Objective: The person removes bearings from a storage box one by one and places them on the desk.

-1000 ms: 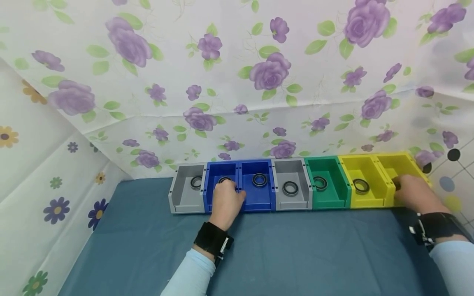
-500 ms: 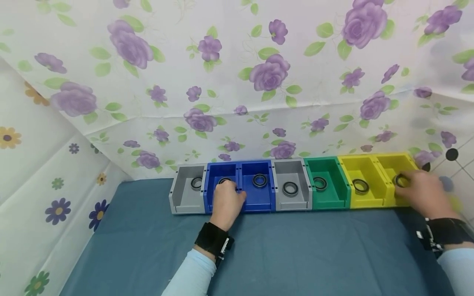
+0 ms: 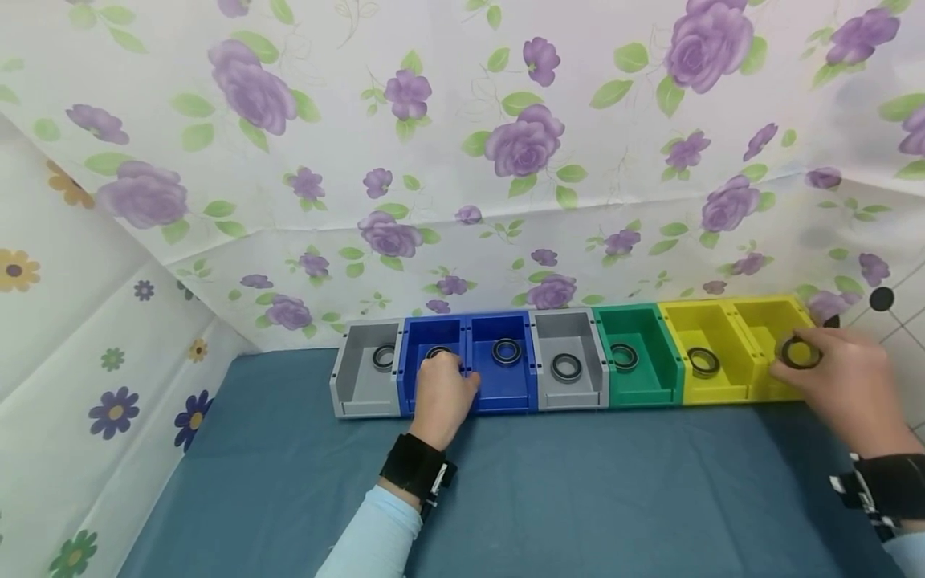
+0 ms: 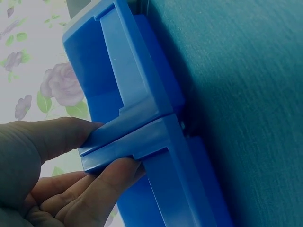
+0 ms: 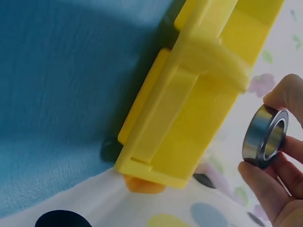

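My right hand (image 3: 853, 385) holds a ball bearing (image 5: 255, 137), its thumb and fingertips on the outer rim. In the right wrist view the bearing's shiny steel side shows. It is raised over the rightmost yellow bin (image 5: 199, 123). My left hand (image 3: 442, 393) pinches the two adjoining walls of the left blue bin (image 4: 161, 177) and the right blue bin (image 4: 135, 90), thumb on one side and fingers on the other. Behind this hand a bearing (image 3: 438, 351) in the left blue bin is partly hidden. Another bearing (image 3: 507, 352) lies in the right blue bin.
The bins form one row against a flowered cloth backdrop (image 3: 462, 144), on a blue-green cloth (image 3: 578, 490). A left grey bin (image 3: 354, 381), a middle grey bin (image 3: 571, 329), a green bin (image 3: 646, 329) and another yellow bin (image 3: 697, 325) each hold one bearing.
My right hand has come up out of the rightmost yellow bin, moving toward me and slightly right with the bearing. The left hand stays on the blue bins' walls.
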{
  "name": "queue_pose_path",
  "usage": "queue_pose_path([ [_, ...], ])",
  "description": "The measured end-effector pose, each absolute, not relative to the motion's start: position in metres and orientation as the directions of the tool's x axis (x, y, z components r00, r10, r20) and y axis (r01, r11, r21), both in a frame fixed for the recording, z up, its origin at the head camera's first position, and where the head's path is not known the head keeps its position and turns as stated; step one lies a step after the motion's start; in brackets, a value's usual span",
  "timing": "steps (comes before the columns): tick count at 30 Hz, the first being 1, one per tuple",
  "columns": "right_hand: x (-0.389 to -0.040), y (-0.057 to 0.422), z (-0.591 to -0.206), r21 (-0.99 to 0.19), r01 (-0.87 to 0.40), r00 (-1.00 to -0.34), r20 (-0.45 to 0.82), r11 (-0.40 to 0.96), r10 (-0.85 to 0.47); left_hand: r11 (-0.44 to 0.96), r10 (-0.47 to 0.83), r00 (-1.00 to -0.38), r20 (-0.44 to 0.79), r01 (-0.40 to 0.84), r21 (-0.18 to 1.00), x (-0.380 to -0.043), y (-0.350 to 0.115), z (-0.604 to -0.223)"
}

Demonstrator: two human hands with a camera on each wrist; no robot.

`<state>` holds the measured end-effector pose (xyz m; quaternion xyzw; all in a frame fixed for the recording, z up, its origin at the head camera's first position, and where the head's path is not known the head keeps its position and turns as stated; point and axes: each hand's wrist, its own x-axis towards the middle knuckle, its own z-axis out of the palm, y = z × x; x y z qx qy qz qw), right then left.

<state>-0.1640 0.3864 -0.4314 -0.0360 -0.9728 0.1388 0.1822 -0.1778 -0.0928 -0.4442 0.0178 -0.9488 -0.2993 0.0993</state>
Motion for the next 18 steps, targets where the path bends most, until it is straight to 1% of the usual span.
queue_pose_path([
  [9,-0.138,0.374,-0.436,-0.294,0.025,-0.943,0.311,0.955,0.121,0.824,-0.092,-0.979,0.181,0.027,0.566,-0.178,-0.093,-0.444],
  [11,-0.134,0.374,-0.439,-0.295,0.045,-0.950,0.284,0.954,0.133,0.825,-0.090,-0.979,0.184,0.030,0.564,-0.178,-0.093,-0.444],
  [16,-0.127,0.371,-0.451,-0.313,0.142,-0.967,0.159,0.939,0.199,0.829,-0.088,-0.976,0.201,0.040,0.558,-0.178,-0.093,-0.445],
  [18,-0.124,0.371,-0.456,-0.315,0.151,-0.970,0.138,0.937,0.202,0.828,-0.090,-0.976,0.199,0.038,0.560,-0.178,-0.092,-0.446],
])
